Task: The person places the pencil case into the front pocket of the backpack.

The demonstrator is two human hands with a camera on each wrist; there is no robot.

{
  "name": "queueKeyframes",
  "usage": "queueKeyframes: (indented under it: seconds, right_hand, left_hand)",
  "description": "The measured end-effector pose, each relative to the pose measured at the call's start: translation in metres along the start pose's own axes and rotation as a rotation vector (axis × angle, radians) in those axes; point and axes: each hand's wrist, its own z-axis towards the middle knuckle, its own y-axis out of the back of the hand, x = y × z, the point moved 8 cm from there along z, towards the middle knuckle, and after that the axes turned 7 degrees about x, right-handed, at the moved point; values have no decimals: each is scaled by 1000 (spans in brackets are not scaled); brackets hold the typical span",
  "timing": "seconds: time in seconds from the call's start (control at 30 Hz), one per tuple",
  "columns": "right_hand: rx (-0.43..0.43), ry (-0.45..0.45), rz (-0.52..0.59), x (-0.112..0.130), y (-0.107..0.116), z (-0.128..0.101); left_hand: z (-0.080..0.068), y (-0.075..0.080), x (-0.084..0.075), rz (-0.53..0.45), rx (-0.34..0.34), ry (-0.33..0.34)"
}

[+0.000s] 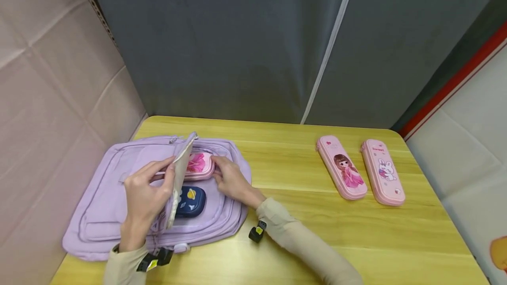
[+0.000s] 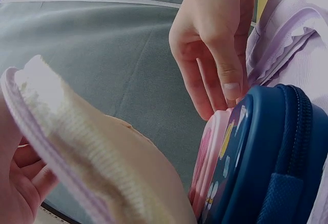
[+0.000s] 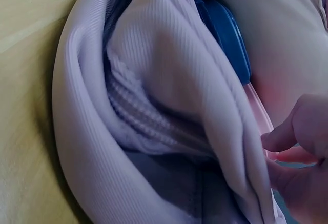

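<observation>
A lilac backpack lies flat on the table's left side. My left hand pinches the edge of its front pocket flap and holds it up on edge. Under the raised flap sit a pink pencil case with a pink dress print and a navy case with planet pictures; the flap hides their left ends. My right hand grips the right end of the pink case, thumb and fingers around it. In the left wrist view the navy case stands in front of the pink one.
Two more pink pencil cases lie on the table's right side, one with a doll print and one with a rabbit print. A grey curtain hangs behind the wood-pattern table. A pale wall covering is on the left.
</observation>
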Motion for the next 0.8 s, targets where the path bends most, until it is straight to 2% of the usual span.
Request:
queueKeyframes:
  seconds: [0.27,0.43,0.5,0.7,0.8]
  right_hand:
    - [51,-5,-37,3,-4,3]
    - [56,-17,40,-1,0,-3]
    - [43,-8,53,-2,5,-7]
    - [-2,39,-46,-6,28,-22]
    - [-29,46,-61,-11,42,-30]
  left_hand:
    - [1,-1,0,-15,-5,5]
    - [-2,-3,2,-6,20,30]
    - [-3,-3,2,-6,22,37]
    - [-4,-4,3,-24,15,36]
    - [-4,-3,2,-33,2,28]
